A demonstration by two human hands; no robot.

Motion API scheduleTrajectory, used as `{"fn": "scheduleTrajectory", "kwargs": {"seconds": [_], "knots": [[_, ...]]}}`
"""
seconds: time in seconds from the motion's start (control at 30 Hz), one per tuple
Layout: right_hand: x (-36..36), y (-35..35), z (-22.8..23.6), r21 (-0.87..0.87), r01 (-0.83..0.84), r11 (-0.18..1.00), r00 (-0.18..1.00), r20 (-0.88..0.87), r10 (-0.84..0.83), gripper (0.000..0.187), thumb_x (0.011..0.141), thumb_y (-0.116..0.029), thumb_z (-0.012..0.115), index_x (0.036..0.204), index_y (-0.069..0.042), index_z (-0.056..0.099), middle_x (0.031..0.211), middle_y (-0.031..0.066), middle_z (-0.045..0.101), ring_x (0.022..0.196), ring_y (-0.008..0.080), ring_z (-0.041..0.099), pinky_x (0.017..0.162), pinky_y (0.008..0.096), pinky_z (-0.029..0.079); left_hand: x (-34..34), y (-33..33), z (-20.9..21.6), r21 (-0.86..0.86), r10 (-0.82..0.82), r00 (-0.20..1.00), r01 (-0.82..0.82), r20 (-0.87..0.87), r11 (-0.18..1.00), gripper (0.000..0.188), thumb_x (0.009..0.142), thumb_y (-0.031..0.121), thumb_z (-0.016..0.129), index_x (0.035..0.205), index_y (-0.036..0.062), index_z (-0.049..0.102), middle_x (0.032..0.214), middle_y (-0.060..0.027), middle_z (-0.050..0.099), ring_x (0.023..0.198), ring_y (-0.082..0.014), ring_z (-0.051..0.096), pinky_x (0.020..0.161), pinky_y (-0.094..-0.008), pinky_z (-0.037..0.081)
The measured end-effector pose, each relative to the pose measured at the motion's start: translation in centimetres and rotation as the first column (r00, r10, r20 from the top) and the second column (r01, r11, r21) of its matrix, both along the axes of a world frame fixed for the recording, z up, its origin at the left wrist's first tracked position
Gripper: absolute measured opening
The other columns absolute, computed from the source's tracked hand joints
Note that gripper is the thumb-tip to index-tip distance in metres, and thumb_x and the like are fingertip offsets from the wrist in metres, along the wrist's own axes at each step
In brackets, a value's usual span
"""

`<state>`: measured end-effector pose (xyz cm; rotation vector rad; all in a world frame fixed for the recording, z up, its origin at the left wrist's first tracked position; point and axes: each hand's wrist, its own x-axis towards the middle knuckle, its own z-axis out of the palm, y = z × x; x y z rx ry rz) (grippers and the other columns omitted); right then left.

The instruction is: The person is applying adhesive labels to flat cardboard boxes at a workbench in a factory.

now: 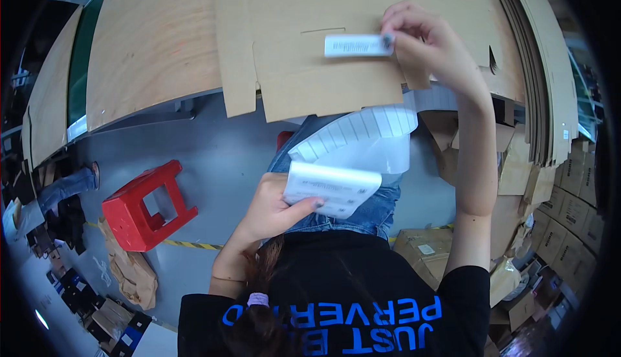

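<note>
My left hand [270,209], in front of my body, grips a roll of white labels [333,185], its thumb across the printed face. A long white label strip [359,133] loops beyond the roll, over my lap and below the table edge. Over the table, my right hand [432,45] pinches one end of a single white label [354,45] between thumb and fingers. This label has small print and hovers above or touches a flattened cardboard box [310,7]; I cannot tell which. The cardboard's near flaps [333,91] overhang the table's edge.
Flat cardboard sheets [527,66] stand stacked at the right end of the wooden table [155,40]. A red plastic stool [139,218] lies on its side at left, near crumpled brown paper [129,263]. Cartons [424,253] crowd the floor at right.
</note>
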<state>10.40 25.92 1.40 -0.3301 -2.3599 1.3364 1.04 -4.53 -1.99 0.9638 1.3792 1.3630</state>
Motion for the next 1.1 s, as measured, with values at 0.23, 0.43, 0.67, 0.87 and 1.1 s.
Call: {"fn": "scheduleTrajectory", "kwargs": {"seconds": [0.23, 0.43, 0.67, 0.87, 1.1], "knots": [[-0.2, -1.1, -0.2, -0.012, 0.052, 0.999, 0.972, 0.230, -0.048, 0.006, 0.081, -0.002, 0.059, 0.080, -0.003, 0.064, 0.093, 0.0027, 0.054, 0.073, 0.0092, 0.045, 0.063, 0.0173, 0.036, -1.4, 0.4, -0.7, -0.046, -0.114, 0.993, 0.115, 0.033, 0.992, 0.027, 0.072, 0.003, 0.070, 0.094, -0.0098, 0.063, 0.092, -0.0198, 0.069, 0.070, -0.0269, 0.069, 0.061, -0.0276, 0.055], [-0.3, -1.6, 0.1, 0.095, 0.096, 0.991, 0.946, 0.302, -0.120, 0.008, 0.078, 0.001, 0.060, 0.084, -0.003, 0.063, 0.092, 0.0026, 0.054, 0.074, 0.0095, 0.045, 0.066, 0.0191, 0.037, -1.4, 1.7, -0.6, -0.007, -0.106, 0.994, 0.106, 0.006, 0.994, 0.020, 0.072, 0.002, 0.068, 0.087, -0.0090, 0.064, 0.086, -0.0188, 0.069, 0.065, -0.0275, 0.067, 0.055, -0.0277, 0.048], [-0.8, -2.7, 0.6, 0.182, 0.194, 0.964, 0.964, 0.144, -0.222, 0.030, 0.076, 0.001, 0.061, 0.105, -0.002, 0.059, 0.093, 0.0069, 0.056, 0.080, 0.0175, 0.052, 0.075, 0.0268, 0.044, -2.5, 2.4, -0.6, -0.038, -0.125, 0.992, 0.124, -0.033, 0.992, 0.016, 0.072, 0.004, 0.068, 0.081, -0.0078, 0.063, 0.075, -0.0158, 0.068, 0.055, -0.0248, 0.061, 0.054, -0.0298, 0.046], [-0.1, -5.9, 1.1, 0.610, -0.300, 0.733, 0.915, 0.400, 0.042, 0.063, 0.085, -0.036, 0.056, 0.135, -0.001, 0.040, 0.146, 0.0215, 0.028, 0.134, 0.0366, 0.029, 0.110, 0.0453, 0.024, -2.8, 1.3, -0.3, -0.062, -0.183, 0.978, 0.177, -0.102, 0.982, 0.014, 0.075, 0.005, 0.064, 0.082, -0.0064, 0.062, 0.071, -0.0129, 0.066, 0.053, -0.0231, 0.056, 0.054, -0.0305, 0.045], [0.6, -7.8, 1.4, 0.666, -0.292, 0.686, 0.883, 0.464, -0.075, 0.072, 0.078, -0.034, 0.065, 0.134, 0.003, 0.038, 0.144, 0.0271, 0.027, 0.135, 0.0399, 0.026, 0.110, 0.0479, 0.021, -2.0, 2.0, -0.1, 0.026, -0.121, 0.992, 0.122, -0.035, 0.992, 0.016, 0.079, 0.005, 0.065, 0.089, -0.0076, 0.063, 0.086, -0.0167, 0.069, 0.066, -0.0227, 0.065, 0.059, -0.0293, 0.050]]}}
